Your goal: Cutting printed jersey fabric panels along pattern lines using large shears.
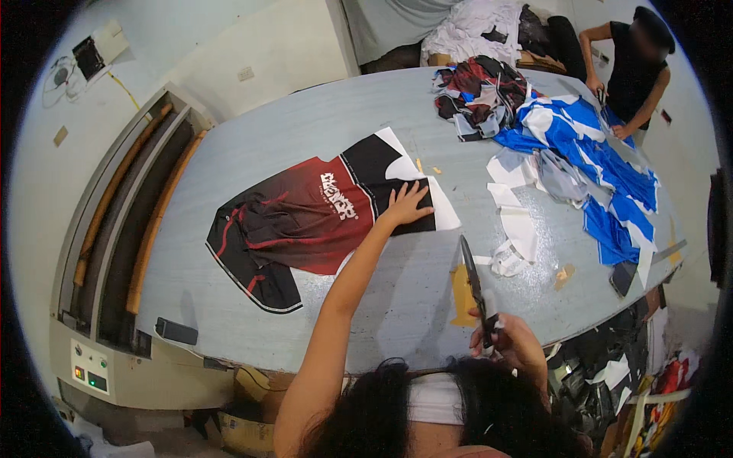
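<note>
A black and red printed garment piece (298,221) with white lettering lies on the pale grey table (229,133), its left part rumpled. My left hand (405,201) rests spread on its black right section, beside white backing paper (441,204) at the edge. My right hand (500,336) grips large black scissors (475,281), blades pointing up toward the paper and standing apart from the fabric. Yellowish tape patches (462,301) show on the table beside the scissors.
Blue-white fabric (580,149), dark red scraps (477,91) and white paper cuttings (510,221) cover the table's right. A dark phone (623,278) and a black block (175,330) sit at the edges. A person (637,76) works at far right. A roller machine (122,214) stands left.
</note>
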Action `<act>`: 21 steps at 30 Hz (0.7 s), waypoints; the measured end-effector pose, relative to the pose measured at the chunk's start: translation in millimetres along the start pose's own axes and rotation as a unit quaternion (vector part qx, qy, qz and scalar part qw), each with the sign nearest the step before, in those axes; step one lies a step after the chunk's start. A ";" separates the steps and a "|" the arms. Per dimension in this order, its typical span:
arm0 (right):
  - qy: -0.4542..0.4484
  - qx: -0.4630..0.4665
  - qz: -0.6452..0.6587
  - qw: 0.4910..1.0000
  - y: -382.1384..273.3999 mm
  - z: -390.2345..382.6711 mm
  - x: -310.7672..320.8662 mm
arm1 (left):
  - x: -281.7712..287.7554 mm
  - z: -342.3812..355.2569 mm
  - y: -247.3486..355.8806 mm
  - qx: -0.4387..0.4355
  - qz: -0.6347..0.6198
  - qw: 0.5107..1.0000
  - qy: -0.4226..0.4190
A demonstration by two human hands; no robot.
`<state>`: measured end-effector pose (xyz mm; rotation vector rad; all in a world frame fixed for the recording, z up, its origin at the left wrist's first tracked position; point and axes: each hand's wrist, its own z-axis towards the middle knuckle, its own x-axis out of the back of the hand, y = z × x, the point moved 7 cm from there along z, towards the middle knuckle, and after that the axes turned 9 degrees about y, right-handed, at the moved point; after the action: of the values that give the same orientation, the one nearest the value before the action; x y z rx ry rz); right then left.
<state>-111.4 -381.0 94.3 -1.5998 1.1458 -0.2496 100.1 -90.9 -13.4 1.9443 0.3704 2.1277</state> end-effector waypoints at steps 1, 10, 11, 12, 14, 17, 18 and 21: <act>0.002 -0.001 0.002 1.000 -3.3 -4.1 0.3 | 1.3 5.0 -0.5 0.009 0.003 1.000 0.011; 0.010 0.035 0.051 0.998 10.2 -7.9 16.9 | -5.5 8.4 22.5 -0.016 -0.001 0.996 0.088; 0.009 0.035 0.053 0.998 12.0 -7.5 20.1 | -8.8 3.9 23.3 -0.016 0.001 0.996 0.087; 0.011 0.042 0.040 0.998 11.1 -8.0 25.6 | -4.8 1.2 26.6 -0.026 0.005 0.991 0.131; 0.052 0.086 0.020 0.995 5.8 -8.4 40.7 | 0.4 -2.2 33.3 -0.041 0.016 0.980 0.194; 0.033 0.095 0.195 0.976 1.5 -4.1 62.0 | 3.2 -6.8 32.3 -0.049 0.001 0.980 0.194; -0.046 0.078 0.276 0.957 -3.6 -4.8 53.1 | 3.6 -7.6 34.5 -0.055 0.007 0.980 0.193; -0.126 0.069 0.337 0.931 -25.2 -10.4 31.2 | 6.0 -11.0 32.4 -0.072 0.000 0.977 0.201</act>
<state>-88.9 -413.2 107.4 -1.0014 1.3646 0.3133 88.5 -119.7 2.3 1.4297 0.2750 2.4683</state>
